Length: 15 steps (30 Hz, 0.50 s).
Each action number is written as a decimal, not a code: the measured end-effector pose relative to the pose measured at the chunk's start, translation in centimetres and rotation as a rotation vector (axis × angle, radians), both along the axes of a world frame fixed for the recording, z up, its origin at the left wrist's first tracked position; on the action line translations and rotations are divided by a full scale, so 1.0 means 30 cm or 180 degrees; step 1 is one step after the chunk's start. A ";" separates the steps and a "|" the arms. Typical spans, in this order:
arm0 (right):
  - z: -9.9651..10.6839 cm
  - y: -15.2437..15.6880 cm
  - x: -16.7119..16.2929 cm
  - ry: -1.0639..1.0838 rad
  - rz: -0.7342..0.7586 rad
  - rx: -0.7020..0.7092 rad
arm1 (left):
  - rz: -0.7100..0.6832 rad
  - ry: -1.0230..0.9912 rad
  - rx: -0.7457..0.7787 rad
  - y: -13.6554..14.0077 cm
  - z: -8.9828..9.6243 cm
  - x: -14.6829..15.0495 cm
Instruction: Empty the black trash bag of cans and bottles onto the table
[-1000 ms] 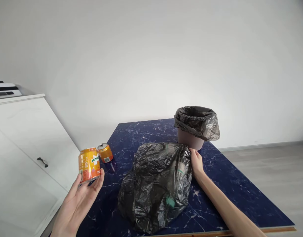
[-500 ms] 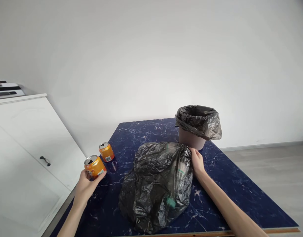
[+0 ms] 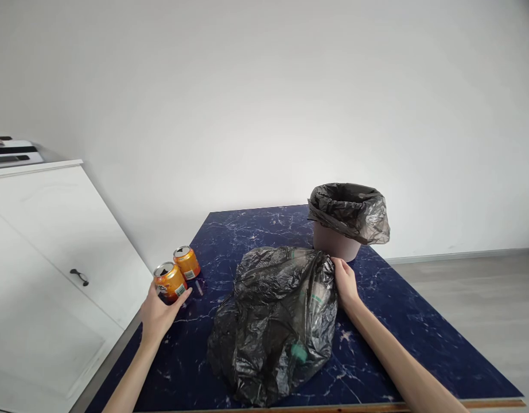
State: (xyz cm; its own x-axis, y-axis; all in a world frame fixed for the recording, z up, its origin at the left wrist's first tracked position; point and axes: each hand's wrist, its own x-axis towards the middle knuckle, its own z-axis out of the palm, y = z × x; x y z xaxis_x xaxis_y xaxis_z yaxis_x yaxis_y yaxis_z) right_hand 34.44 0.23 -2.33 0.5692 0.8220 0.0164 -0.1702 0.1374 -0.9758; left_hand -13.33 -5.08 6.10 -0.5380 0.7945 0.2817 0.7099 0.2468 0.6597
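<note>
My left hand (image 3: 156, 312) grips an orange soda can (image 3: 170, 281), standing it on the dark blue marbled table (image 3: 385, 321) near its left edge. A second orange can (image 3: 187, 262) stands just behind it, nearly touching. My right hand (image 3: 345, 281) holds the upper right edge of a full black rubbish bag (image 3: 273, 321) that lies in the middle of the table. Green and white items show faintly through the bag's plastic.
A small brown bin (image 3: 337, 244) lined with a black bag (image 3: 349, 211) stands behind my right hand at the table's far side. A white cabinet (image 3: 45, 258) with a dark handle (image 3: 79, 277) stands to the left. Grey floor lies to the right.
My left hand has lowered the orange can from the air, turned it upright and brought it down onto the table beside the second can. My right hand has stayed on the bag.
</note>
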 end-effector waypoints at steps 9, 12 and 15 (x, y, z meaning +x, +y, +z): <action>0.019 -0.012 -0.004 -0.0031 -0.0065 -0.0032 | -0.1615 0.0661 0.0734 -0.318 -0.024 0.256; 0.025 -0.016 -0.003 -0.0041 -0.0065 -0.0057 | -0.2013 0.0648 0.0309 -0.348 -0.013 0.313; 0.030 -0.021 -0.002 -0.0029 -0.0059 -0.0090 | -0.2087 0.0928 0.0073 -0.343 0.010 0.366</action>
State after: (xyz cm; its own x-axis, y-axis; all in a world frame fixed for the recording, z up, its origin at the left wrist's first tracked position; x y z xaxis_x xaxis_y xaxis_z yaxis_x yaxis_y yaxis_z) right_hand 34.37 -0.40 -1.44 0.5843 0.8115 -0.0014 -0.1589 0.1127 -0.9808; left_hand -2.34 -15.37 6.42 0.1476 0.9205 0.3617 0.8553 -0.3024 0.4206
